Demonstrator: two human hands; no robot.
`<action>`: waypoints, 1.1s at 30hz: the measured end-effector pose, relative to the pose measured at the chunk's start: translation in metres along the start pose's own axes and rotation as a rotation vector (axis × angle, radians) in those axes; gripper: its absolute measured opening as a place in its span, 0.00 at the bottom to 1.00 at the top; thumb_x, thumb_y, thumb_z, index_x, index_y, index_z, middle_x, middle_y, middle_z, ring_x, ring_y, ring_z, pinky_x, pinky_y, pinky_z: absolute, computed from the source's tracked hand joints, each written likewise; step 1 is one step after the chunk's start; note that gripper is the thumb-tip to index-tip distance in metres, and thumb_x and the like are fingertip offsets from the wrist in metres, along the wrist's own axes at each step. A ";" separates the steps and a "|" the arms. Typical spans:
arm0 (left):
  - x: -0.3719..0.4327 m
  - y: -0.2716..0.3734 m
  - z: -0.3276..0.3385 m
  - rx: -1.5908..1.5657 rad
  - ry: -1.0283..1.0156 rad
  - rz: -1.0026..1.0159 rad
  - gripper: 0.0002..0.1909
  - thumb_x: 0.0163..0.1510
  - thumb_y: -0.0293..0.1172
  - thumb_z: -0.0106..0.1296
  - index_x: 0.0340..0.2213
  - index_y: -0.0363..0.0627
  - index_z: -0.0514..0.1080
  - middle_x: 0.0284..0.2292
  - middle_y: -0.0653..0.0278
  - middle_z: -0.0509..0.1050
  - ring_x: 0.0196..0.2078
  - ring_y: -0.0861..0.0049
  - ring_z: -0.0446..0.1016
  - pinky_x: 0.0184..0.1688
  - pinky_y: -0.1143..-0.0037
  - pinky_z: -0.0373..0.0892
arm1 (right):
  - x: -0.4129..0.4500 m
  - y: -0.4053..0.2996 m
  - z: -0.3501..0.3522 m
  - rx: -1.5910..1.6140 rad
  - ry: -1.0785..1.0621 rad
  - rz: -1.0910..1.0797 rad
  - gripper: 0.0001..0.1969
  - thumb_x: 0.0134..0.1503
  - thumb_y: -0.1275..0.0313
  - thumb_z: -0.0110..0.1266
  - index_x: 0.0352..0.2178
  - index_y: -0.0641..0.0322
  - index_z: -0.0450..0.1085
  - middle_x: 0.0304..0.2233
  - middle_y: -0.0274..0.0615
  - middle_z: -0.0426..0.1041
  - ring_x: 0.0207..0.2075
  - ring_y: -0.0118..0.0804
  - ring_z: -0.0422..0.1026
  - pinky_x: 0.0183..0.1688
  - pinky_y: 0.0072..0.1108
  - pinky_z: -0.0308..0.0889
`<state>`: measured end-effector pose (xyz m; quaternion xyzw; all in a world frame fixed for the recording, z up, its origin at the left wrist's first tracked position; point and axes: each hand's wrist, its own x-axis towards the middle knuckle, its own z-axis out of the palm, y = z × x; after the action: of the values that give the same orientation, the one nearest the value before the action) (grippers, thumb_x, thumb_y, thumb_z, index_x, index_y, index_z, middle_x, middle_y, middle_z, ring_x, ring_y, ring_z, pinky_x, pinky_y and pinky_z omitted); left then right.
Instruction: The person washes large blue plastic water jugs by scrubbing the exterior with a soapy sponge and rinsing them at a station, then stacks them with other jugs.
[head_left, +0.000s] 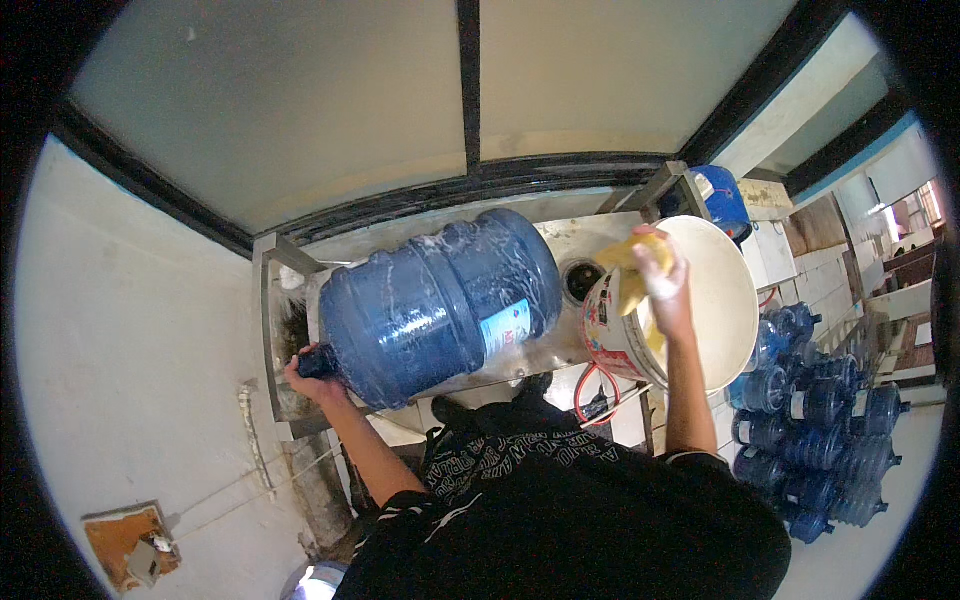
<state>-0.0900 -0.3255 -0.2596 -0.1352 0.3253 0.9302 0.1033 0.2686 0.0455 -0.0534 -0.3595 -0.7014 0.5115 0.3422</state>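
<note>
A large blue plastic water jug (420, 300) lies on its side on a metal sink counter (592, 229), with streaks of suds on its wall and a label facing up. My left hand (319, 379) grips the jug's dark neck at the left. Above the left rim of a white plastic bucket (720, 300), my right hand (664, 274) holds a yellow cloth (634, 262), part of which hangs down. Between jug and bucket is a round drain (583, 280). The bucket bears printed writing, and its contents are hard to make out.
Several blue water jugs (817, 420) are stacked at the right. A blue container (720, 199) stands behind the bucket. Metal frame posts (264, 322) rise at the counter's ends, and a framed glass panel (360, 97) runs along the back. A red hose (577, 397) loops below the counter's front edge.
</note>
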 end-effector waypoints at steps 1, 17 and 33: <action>0.013 0.002 -0.013 -0.012 -0.019 -0.022 0.14 0.42 0.40 0.45 0.22 0.39 0.68 0.25 0.57 0.71 0.32 0.64 0.69 0.39 0.68 0.67 | -0.009 -0.010 0.020 -0.063 0.008 -0.004 0.15 0.53 0.67 0.52 0.42 0.61 0.66 0.33 0.43 0.71 0.36 0.34 0.70 0.41 0.24 0.64; 0.086 0.001 -0.071 -0.011 -0.098 -0.282 0.17 0.40 0.42 0.46 0.23 0.36 0.67 0.25 0.55 0.71 0.30 0.64 0.70 0.40 0.68 0.68 | -0.140 0.144 0.177 0.164 0.636 -0.091 0.21 0.52 0.69 0.50 0.46 0.69 0.60 0.47 0.56 0.62 0.50 0.55 0.62 0.53 0.37 0.57; 0.052 0.011 -0.036 0.193 0.016 -0.102 0.14 0.41 0.40 0.47 0.24 0.41 0.65 0.26 0.59 0.69 0.28 0.66 0.69 0.34 0.68 0.68 | 0.056 0.289 0.179 0.676 -0.132 0.609 0.14 0.52 0.63 0.55 0.38 0.59 0.71 0.34 0.35 0.73 0.31 0.26 0.70 0.34 0.19 0.66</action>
<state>-0.1355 -0.3517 -0.2969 -0.1483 0.4068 0.8870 0.1605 0.1332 0.0718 -0.3693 -0.3839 -0.3779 0.8108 0.2290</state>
